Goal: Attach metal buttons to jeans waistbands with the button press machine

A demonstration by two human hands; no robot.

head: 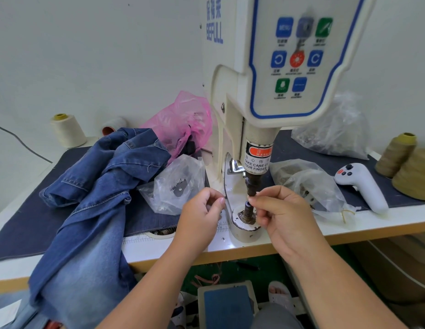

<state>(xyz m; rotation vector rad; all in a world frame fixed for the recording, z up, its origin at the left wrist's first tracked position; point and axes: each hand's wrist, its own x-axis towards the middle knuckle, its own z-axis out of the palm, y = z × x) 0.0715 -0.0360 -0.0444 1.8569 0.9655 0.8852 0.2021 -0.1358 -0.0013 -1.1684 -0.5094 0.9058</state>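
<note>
My right hand (281,210) pinches something tiny under the BEFULL press (266,91), labelled "TAKE CARE YOUR FINGER"; my left hand (202,217) is curled, seemingly empty

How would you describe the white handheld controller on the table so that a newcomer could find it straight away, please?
Start at the cream button press machine in the middle of the table and look right, past the clear plastic bags. The white handheld controller lies on the dark cloth near the table's front edge, just left of the olive thread cones. It alone is smooth white plastic with a pistol-like handle, and small red and dark buttons.
</note>
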